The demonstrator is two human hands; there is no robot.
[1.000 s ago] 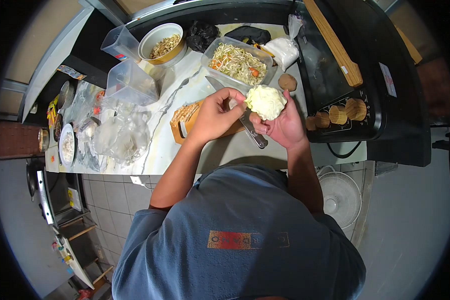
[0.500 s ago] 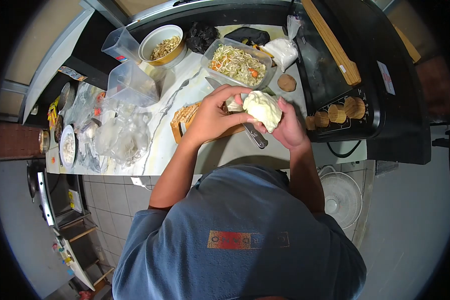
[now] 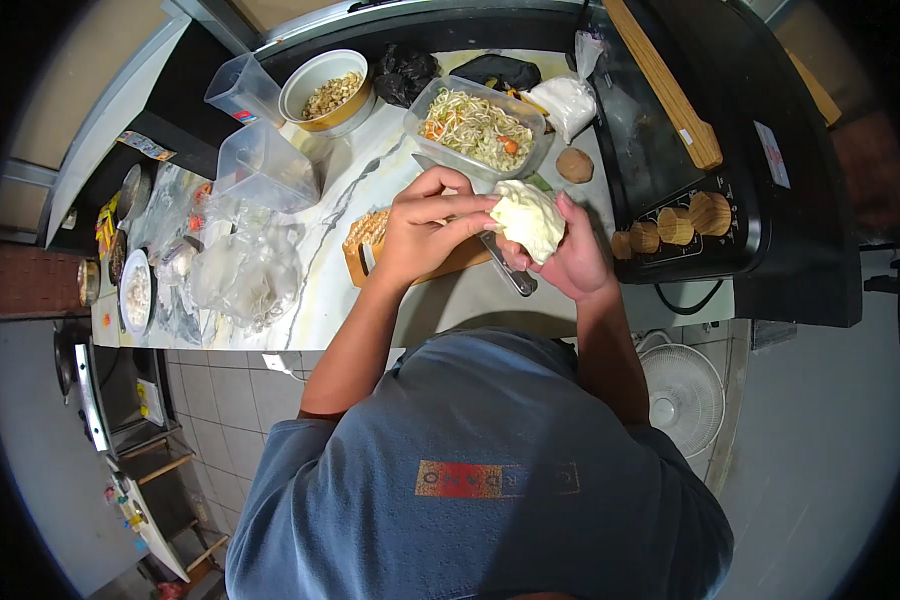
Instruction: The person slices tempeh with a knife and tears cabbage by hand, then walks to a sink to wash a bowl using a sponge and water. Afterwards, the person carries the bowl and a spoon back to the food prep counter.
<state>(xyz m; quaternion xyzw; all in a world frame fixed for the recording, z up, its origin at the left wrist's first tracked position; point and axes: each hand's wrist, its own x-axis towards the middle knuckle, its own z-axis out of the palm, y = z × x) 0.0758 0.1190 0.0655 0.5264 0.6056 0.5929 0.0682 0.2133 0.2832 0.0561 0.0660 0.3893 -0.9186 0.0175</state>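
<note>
A person in a blue shirt [image 3: 470, 420] holds a pale, cabbage-like vegetable [image 3: 528, 222] in both hands over a marble-patterned desk [image 3: 370, 150]. The vegetable marks the centre of the dial, with twelve straight ahead of the shirt's wearer.

Looking from the left, I see a white plate [image 3: 137, 327] of small pale pieces and a clear plastic bag [image 3: 245, 270], both just below nine o'clock. A clear container [image 3: 265, 170] sits between nine and ten, and a gold-sided bowl [image 3: 338, 118] of chopped bits at ten. A wooden board [image 3: 462, 262] bearing brownish pieces extends just below nine, partly hidden by the left hand [image 3: 435, 225], which pinches the vegetable's nine-o'clock edge between thumb and fingertips.

A tub [image 3: 538, 125] of pale strands and orange bits rests at eleven; a knife handle [image 3: 518, 280] shows at six. A bag of white contents [image 3: 570, 105] lies between twelve and one, a round brown object [image 3: 574, 165] at one. From four, the right hand [image 3: 578, 255] cups the vegetable. A black appliance with wooden knobs [image 3: 710, 215] stands at three.
</note>
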